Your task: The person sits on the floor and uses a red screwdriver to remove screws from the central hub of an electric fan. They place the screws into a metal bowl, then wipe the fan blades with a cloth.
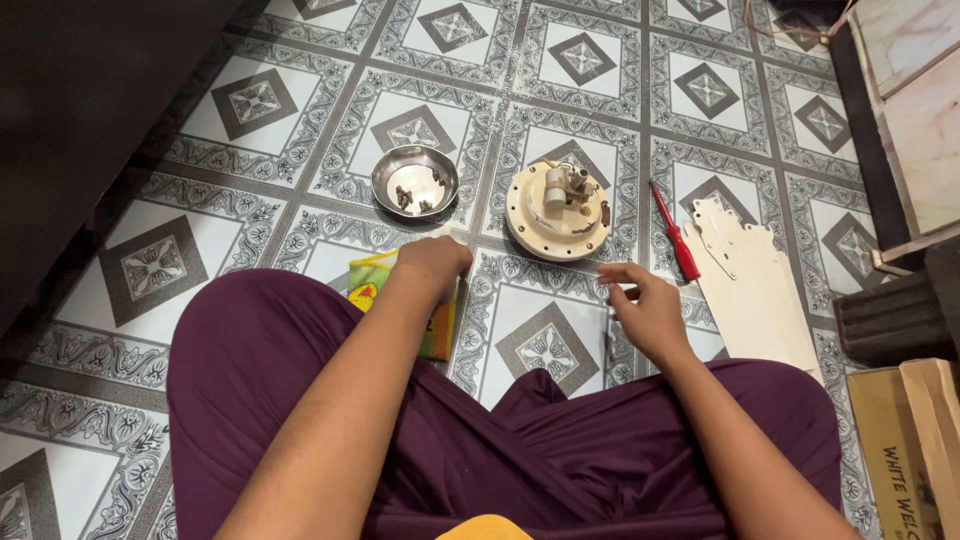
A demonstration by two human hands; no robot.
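Yellow-green packet [372, 278] under left hand's [435, 258] grip, right hand [645, 308] well apart

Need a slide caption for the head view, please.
Seated person's left hand on a colourful packet, right hand near a round cream motor housing.

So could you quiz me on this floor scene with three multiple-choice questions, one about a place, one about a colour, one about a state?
1. Where does the steel bowl lie relative to the round cream motor housing?
A. To its left
B. To its right
C. On top of it

2. What colour is the screwdriver handle?
A. Blue
B. Red
C. Green

3. What is the left hand doing?
A. Gripping the screwdriver
B. Reaching into the bowl
C. Resting on a yellow-green packet

Answers:
1. A, the bowl sits left of the housing on the tiled floor.
2. B, the handle is plainly red.
3. C, the hand lies on the packet's top edge.
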